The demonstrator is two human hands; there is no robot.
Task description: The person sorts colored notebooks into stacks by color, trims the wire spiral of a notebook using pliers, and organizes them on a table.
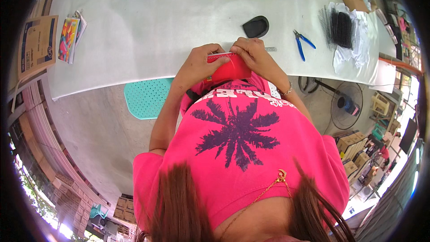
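Bare white table (156,31) lay open from ten to twelve o'clock of both hands. At one o'clock sat a black pad (255,26); at two, blue pliers (303,42) and black wire coils (341,28).

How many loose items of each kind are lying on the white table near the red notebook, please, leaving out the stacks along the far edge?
Red notebook, held in both hands: 1
Blue-handled pliers: 1
Black oval pad: 1
Bundle of black spiral wire coils on clear plastic: 1
Small metal spring: 1
Colourful booklet: 1
Total: 6
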